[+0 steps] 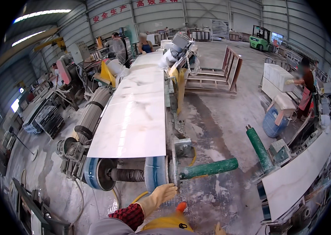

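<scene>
My left hand [160,197], in a cream rubber glove below a red checked cuff, reaches out low in the middle. Its fingers are stretched out and hold nothing. Just beyond it is the blue belt [155,172] at the near end of a conveyor; I cannot tell whether they touch. On the conveyor lies a long, pale, polished stone slab [134,117], its near edge jutting over the rollers. Of my right hand [219,229], only gloved fingertips show at the lower edge, pointing forward, with nothing visible in them.
Right of the conveyor, a green cylinder [210,168] sticks out; another green post [258,147] leans beside a second pale slab [302,172]. A blue barrel [275,122], a brown metal rack [212,80] and a green forklift [260,39] stand farther off. Several people work nearby. The floor looks wet.
</scene>
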Motion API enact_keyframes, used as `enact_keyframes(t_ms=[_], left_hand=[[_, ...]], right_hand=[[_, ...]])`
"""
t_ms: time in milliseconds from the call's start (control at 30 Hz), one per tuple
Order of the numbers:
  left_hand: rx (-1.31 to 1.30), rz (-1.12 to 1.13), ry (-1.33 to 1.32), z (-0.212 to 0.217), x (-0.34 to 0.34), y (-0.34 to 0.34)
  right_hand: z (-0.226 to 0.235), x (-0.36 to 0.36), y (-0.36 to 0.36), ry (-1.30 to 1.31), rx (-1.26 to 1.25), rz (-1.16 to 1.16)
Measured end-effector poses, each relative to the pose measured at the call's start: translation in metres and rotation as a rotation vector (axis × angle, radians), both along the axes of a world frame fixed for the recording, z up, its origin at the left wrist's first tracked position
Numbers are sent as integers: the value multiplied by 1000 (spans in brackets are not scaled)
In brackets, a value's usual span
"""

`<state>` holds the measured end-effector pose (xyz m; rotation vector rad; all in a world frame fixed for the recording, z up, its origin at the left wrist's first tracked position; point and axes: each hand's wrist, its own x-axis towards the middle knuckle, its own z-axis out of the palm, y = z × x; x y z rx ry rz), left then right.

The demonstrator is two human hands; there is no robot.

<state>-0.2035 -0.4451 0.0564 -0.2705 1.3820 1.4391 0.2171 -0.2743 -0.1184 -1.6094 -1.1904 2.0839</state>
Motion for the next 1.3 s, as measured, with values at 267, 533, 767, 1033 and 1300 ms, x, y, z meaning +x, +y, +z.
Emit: enact_keyframes(t_ms=[267,533,767,1033,1300], left_hand=[[81,67,192,-1,-27,-43],[209,222,659,-16,-167,-166],[-177,309,1301,-9,-306,-284],[-707,-304,1952,-20,-435,-331],[-774,-244,2058,-7,-462,-306]], right_hand=[[56,-99,0,140,211,198],[132,-308,-40,107,766,399],[138,-497,-82,124,1502,539],[102,-605,-61,-339,1825,631],[94,-629,-43,-381,1813,638]])
